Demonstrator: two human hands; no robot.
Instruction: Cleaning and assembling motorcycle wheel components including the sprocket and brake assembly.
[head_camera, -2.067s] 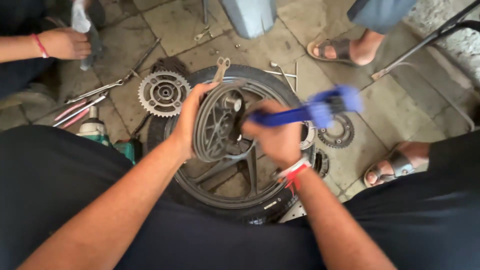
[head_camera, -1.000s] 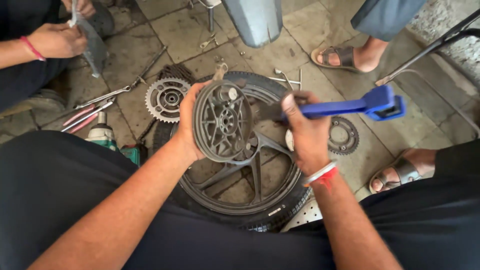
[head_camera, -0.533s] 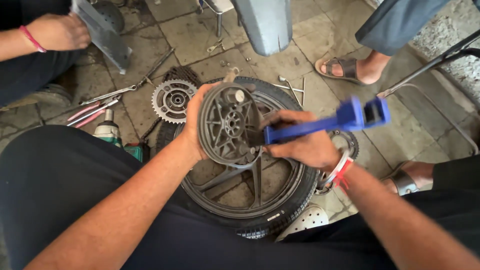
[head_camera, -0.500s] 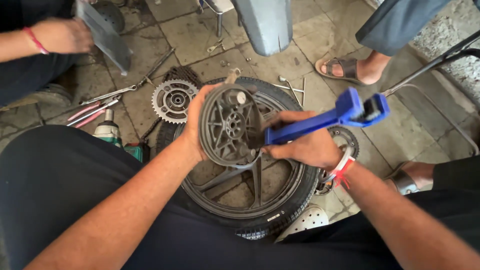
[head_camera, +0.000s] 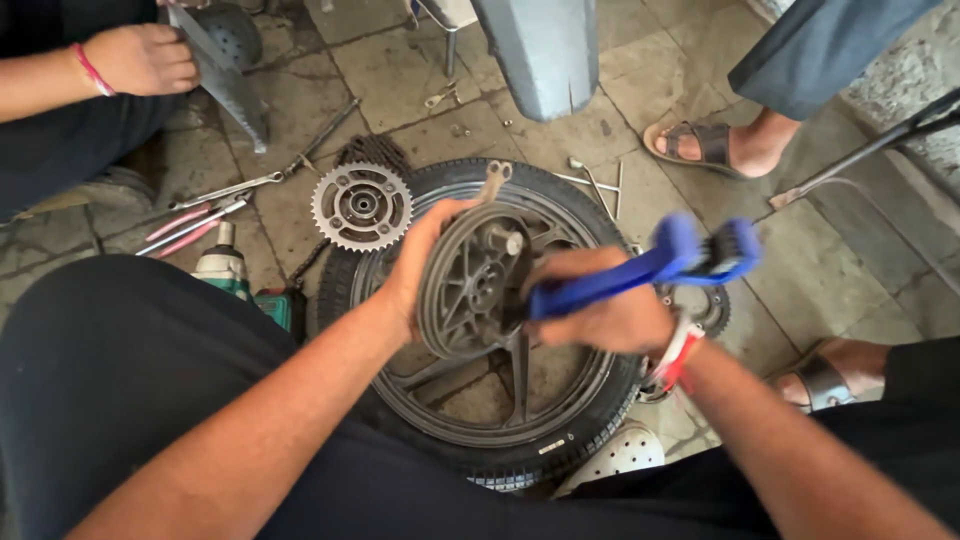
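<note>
At frame centre, the left hand (head_camera: 420, 262) is gripping the tilted hub plate (head_camera: 478, 282) while the right hand (head_camera: 600, 312) is clutching a blue brush (head_camera: 650, 268); the plate could be slipping onto the wheel (head_camera: 500, 440).

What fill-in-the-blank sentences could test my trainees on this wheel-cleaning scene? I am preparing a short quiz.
1. The right hand grips a brush whose colour is ____.
2. The left hand holds a round dark hub plate above a motorcycle ____ lying flat on the floor.
3. The silver toothed sprocket lies on the floor beside the tyre, on the person's ____ side.
4. The coloured band on the right wrist is red and ____.

Missing words: blue; wheel; left; white
</note>
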